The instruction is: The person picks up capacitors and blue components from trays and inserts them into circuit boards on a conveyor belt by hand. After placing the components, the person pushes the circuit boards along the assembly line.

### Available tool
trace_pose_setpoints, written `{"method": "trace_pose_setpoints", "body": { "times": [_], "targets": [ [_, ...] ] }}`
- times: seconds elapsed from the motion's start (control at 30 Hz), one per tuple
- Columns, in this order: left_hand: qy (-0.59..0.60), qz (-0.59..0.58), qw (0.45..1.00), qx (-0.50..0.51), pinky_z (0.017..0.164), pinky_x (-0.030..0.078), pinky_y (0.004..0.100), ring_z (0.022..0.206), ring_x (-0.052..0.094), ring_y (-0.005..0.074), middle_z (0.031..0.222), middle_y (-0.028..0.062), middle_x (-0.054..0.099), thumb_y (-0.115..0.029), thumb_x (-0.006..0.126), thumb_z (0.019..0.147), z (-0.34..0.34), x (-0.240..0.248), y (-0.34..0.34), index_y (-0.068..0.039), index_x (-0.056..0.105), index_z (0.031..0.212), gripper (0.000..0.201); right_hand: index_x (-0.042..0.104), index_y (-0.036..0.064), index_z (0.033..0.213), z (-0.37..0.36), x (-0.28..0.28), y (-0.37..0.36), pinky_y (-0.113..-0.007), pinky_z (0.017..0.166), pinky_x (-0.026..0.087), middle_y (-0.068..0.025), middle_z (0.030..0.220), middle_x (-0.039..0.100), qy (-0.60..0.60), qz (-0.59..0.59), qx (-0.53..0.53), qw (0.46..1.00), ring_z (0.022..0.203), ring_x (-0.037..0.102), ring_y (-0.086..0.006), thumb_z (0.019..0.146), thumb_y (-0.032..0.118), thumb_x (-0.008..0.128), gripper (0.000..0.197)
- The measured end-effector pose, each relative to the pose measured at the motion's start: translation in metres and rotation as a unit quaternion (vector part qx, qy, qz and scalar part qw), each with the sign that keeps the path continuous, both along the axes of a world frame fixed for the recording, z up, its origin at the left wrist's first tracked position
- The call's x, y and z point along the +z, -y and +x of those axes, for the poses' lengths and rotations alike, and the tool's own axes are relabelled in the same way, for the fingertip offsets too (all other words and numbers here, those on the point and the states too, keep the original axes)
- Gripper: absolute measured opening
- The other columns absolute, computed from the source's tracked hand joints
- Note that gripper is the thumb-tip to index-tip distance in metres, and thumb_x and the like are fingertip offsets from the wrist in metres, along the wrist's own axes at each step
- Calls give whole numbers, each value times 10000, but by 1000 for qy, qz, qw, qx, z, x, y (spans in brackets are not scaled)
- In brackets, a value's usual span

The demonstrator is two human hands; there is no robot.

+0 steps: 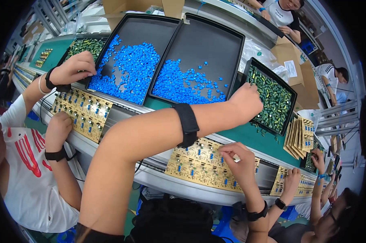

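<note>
A shallow black tray (287, 83) of small green parts lay tilted at the right of a green bench, and the left hand (247, 103) reached across into its near corner. Below it, a yellow circuit board (199, 164) with blue parts sat flat on the conveyor, the right hand's (239, 160) fingertips pressing its top.

Left hand (247, 103) fingertips hidden in green-parts tray (259, 69); grasp unclear. Circuit board (199, 164) partly covered by right hand (237, 160).
</note>
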State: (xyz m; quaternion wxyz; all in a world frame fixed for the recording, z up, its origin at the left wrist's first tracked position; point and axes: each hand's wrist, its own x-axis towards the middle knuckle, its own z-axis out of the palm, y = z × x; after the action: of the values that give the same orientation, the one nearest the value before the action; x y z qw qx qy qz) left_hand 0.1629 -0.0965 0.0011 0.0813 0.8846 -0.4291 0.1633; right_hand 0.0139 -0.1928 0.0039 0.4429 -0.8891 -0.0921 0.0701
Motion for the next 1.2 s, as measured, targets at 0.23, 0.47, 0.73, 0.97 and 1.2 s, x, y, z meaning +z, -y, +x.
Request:
{"method": "trace_pose_setpoints", "body": {
  "times": [0.23, 0.47, 0.73, 0.97, 1.2],
  "targets": [
    [0, -30, 1000, -3, 790, 435, 332, 927, 574, 221, 871, 77, 623, -108, 654, 672, 2, -3, -1, -89, 679, 728, 64, 678, 51, 810, 3, -10, -6, -293, 650, 441, -49, 744, 646, 92, -74, 9, 993, 682, 552, -175, 724, 11, 721, 104],
    [-33, -114, 993, -7, 754, 485, 348, 916, 595, 249, 910, 109, 601, -58, 621, 698, 0, -7, -7, -30, 642, 873, 179, 651, 37, 836, 5, -4, -15, -291, 647, 443, -50, 742, 628, 67, -101, 10, 993, 687, 552, -172, 724, 20, 725, 135],
    [-83, -123, 989, -21, 731, 526, 404, 884, 606, 289, 852, 114, 606, -28, 612, 689, -2, 12, -24, -38, 614, 819, 131, 631, 63, 795, 12, 7, -27, -380, 672, 425, -58, 746, 620, 206, -257, 151, 932, 732, 544, -256, 699, 50, 699, 119],
    [-114, -226, 967, -35, 686, 506, 381, 803, 611, 258, 768, 73, 609, -134, 673, 752, -11, 29, -69, -101, 660, 817, 74, 632, 60, 761, 28, 6, -20, -385, 682, 431, -69, 716, 616, 177, -307, 216, 910, 740, 544, -272, 712, 64, 678, 68],
    [-314, -198, 929, 8, 654, 489, 337, 720, 618, 227, 767, 75, 637, -103, 708, 744, -34, 35, -107, -71, 686, 850, 113, 652, 74, 787, 28, -2, -12, -371, 695, 445, -67, 738, 623, 149, -183, 173, 956, 732, 544, -272, 722, 82, 686, 74]
  ]
}}
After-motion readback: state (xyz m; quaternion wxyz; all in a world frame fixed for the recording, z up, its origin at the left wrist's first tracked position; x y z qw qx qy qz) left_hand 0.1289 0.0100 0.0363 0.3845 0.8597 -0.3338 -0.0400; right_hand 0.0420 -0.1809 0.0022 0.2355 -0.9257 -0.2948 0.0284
